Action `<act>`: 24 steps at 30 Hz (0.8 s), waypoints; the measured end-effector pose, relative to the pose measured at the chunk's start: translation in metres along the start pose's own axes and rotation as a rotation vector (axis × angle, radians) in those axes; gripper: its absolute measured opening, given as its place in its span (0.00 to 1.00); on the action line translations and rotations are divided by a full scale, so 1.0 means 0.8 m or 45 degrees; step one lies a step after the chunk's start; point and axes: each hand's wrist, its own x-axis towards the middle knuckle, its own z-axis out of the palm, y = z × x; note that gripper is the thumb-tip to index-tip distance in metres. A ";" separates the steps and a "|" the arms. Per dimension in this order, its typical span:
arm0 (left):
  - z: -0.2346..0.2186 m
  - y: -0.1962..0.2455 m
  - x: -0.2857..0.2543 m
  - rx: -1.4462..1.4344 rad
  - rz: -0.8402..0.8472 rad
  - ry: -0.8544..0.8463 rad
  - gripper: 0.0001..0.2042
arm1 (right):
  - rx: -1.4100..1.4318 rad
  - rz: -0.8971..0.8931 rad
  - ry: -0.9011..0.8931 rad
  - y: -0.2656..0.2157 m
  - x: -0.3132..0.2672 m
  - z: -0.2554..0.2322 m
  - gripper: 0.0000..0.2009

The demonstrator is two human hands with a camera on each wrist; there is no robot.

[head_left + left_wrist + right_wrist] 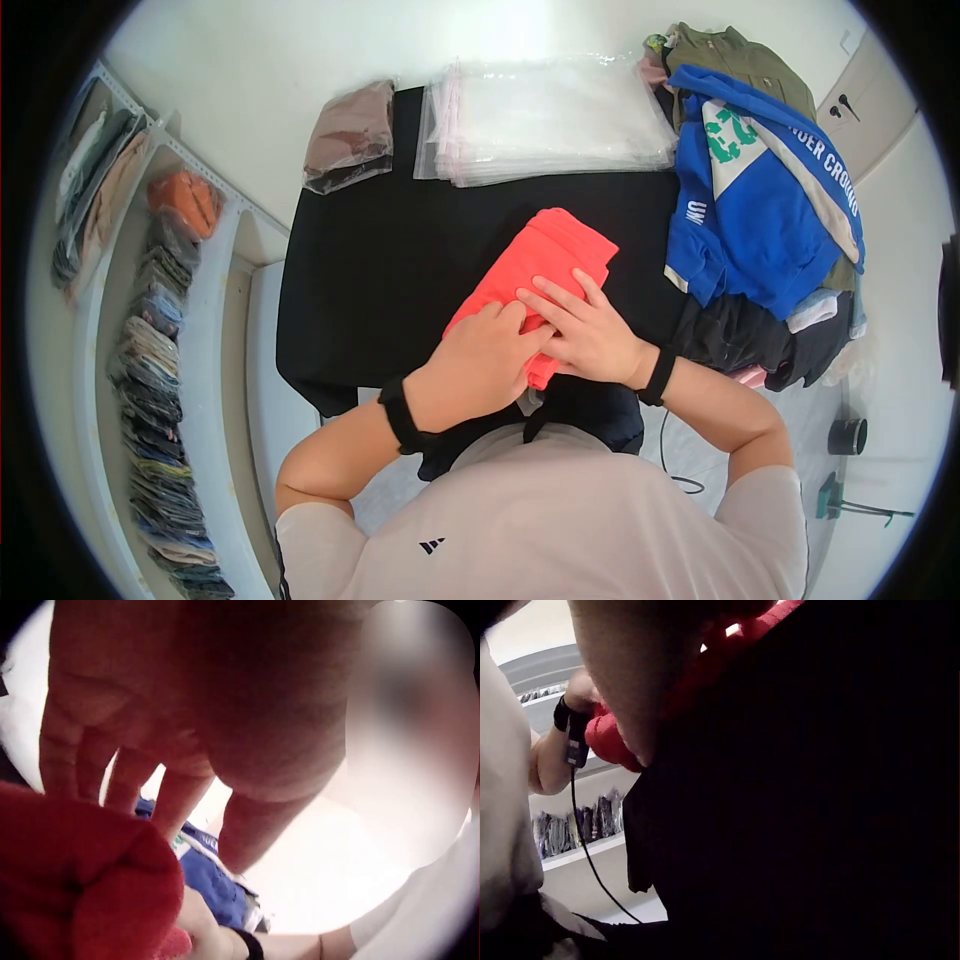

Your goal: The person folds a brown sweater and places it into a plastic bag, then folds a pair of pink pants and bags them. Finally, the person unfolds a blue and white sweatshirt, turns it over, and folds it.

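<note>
A folded coral-red garment (545, 262) lies at a slant on the black-covered table, its near end at the front edge. My left hand (478, 362) rests on the garment's left side, palm down. In the left wrist view its fingers (176, 799) reach down behind the red cloth (112, 877), which hides their tips; the thumb stands apart. My right hand (590, 325) lies on the garment's right side with fingers spread, close beside the left thumb. The right wrist view shows the right hand (641, 675) against the rolled red edge (611, 741).
Clear plastic bags (560, 120) lie stacked at the table's back, beside a bagged brown garment (350, 135). A blue sweatshirt (755, 210) tops a clothes pile at the right. White shelves (215, 330) with packed clothes stand at the left.
</note>
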 end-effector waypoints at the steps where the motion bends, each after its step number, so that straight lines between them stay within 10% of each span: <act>1: -0.020 0.001 0.001 -0.079 0.019 -0.014 0.14 | 0.025 -0.031 -0.047 0.005 0.006 -0.003 0.15; 6: -0.087 -0.066 0.032 -0.703 -0.325 0.263 0.10 | -0.003 -0.172 0.083 0.027 0.020 0.011 0.18; 12: -0.098 -0.215 0.089 0.013 -0.248 0.486 0.08 | 0.386 0.060 0.324 0.051 0.040 -0.035 0.19; 14: -0.079 -0.264 0.112 0.193 0.063 0.473 0.08 | 1.117 0.976 0.289 0.046 0.022 -0.070 0.17; 18: -0.039 -0.290 0.148 0.347 -0.124 0.406 0.10 | 2.397 1.396 1.197 0.037 -0.021 -0.091 0.21; 24: -0.001 -0.318 0.183 0.519 -0.199 0.386 0.10 | 2.470 1.587 1.479 0.028 -0.107 -0.044 0.27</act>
